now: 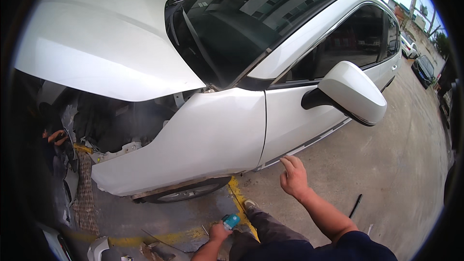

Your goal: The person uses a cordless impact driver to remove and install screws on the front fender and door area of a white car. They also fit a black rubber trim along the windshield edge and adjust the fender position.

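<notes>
A white car (217,130) with a detached-looking front end fills most of the view. My right hand (294,176) is raised beside the car's lower door edge, its fingers stretched out and nothing visible in it. Low down near my legs, my left hand (220,232) is closed around a teal power tool (231,221); its exact type is partly hidden. Nearest to my hands is the car's front fender (193,140), with a dark front wheel (188,191) under it. The hood (104,34) is raised above the exposed engine bay (121,116).
The side mirror (352,92) juts out above my right arm. A black rod-like piece (356,205) lies on the concrete. At the far left another person (53,137) works by loose body panels. Parts and a thin cable (166,242) lie at lower left. Parked cars (423,70) stand behind.
</notes>
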Motion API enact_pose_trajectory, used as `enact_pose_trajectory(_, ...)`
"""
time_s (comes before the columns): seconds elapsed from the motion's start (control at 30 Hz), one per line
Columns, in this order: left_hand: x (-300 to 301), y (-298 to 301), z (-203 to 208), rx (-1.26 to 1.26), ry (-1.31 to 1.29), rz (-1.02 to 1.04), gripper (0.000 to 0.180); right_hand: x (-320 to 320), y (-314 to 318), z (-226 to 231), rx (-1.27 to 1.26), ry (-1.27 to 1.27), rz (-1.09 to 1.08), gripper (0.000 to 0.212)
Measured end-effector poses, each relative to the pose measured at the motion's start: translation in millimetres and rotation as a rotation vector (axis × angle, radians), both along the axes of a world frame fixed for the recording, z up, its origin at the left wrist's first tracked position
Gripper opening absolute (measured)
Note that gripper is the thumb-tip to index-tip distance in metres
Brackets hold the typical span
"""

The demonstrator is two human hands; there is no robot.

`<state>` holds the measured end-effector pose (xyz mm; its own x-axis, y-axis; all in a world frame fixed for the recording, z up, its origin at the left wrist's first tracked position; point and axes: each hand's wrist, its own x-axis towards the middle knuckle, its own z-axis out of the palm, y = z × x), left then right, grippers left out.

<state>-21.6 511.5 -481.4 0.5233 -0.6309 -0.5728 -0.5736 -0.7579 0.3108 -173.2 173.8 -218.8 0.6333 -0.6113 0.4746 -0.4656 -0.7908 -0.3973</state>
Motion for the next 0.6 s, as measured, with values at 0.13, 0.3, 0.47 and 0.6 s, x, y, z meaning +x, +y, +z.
enact_pose_trajectory(0.13, -20, -58, -62, -0.027, 0.110, -0.128, 0.063, -146, 127, -110, 0.537, 0.428, -0.126, 0.047)
enact_pose_trajectory(0.3, -82, -137, -154, 0.033, 0.151, -0.307, 0.061, -290, 250, -183, 1.050, 0.868, -0.329, 0.047)
enact_pose_trajectory(0.47, -163, -227, -232, -0.044, 0.216, -0.446, 0.055, -336, 282, -205, 1.094, 0.683, -0.502, 0.048)
enact_pose_trajectory(0.6, -251, -296, -301, -0.093, 0.267, -0.628, 0.052, -362, 293, -223, 1.035, 0.691, -0.542, 0.045)
